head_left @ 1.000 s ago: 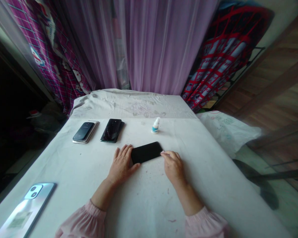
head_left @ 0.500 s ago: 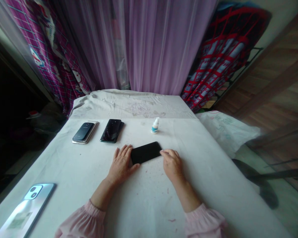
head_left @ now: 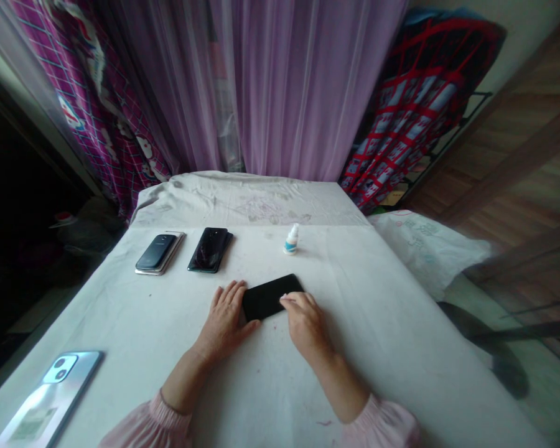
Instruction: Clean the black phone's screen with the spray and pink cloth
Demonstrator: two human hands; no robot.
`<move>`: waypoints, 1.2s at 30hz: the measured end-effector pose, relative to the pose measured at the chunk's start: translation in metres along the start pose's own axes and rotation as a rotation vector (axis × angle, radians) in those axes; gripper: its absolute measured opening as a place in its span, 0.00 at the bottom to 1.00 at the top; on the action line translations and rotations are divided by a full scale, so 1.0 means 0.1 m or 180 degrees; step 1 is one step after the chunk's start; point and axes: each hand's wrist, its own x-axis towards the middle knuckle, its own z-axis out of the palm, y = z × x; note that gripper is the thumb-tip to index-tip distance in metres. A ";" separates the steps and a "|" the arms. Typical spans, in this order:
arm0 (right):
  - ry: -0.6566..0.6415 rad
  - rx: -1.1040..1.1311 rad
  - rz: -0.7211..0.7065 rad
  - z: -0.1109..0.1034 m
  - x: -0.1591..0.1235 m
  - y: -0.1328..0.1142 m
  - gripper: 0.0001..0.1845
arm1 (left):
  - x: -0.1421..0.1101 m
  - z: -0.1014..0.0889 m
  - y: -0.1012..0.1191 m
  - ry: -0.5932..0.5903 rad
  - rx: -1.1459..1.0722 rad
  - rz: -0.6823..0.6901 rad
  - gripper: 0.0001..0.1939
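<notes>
A smartphone [head_left: 268, 297] lies flat on the white-covered table, its dark screen facing up. My left hand [head_left: 224, 317] holds its left end, with the fingers at the far corner and the thumb at the near edge. My right hand [head_left: 305, 320] is closed in a pinch over the right half of the screen. A small whitish bit shows at those fingertips; I cannot make out what it is. Beyond the smartphone stands a small white bottle [head_left: 291, 240] with a blue label.
Two stacked black phones [head_left: 209, 249] lie at the back left, beside a dark blue phone [head_left: 155, 251] on top of a pale one. A silver-blue phone [head_left: 51, 398] rests face down at the near left. A white plastic bag [head_left: 429, 249] is beyond the right table edge.
My right hand has moved left, from the smartphone's right end to over its screen. My left hand keeps its place at the left end.
</notes>
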 end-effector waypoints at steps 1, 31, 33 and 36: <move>0.0028 -0.0078 0.0102 -0.01 0.02 0.08 0.18 | 0.00 0.00 0.00 -0.0008 -0.0012 -0.0004 0.35; -0.0035 -0.0124 0.0187 -0.09 0.05 0.46 0.19 | 0.04 -0.07 0.08 -0.0035 -0.0018 -0.0126 0.35; 0.0018 -0.0075 0.0176 -0.13 -0.08 0.46 0.18 | 0.03 -0.06 0.08 -0.0027 -0.0022 -0.0105 0.35; -0.0002 -0.0070 0.0186 -0.16 -0.10 0.45 0.19 | 0.04 -0.05 0.06 -0.0030 -0.0047 -0.0040 0.36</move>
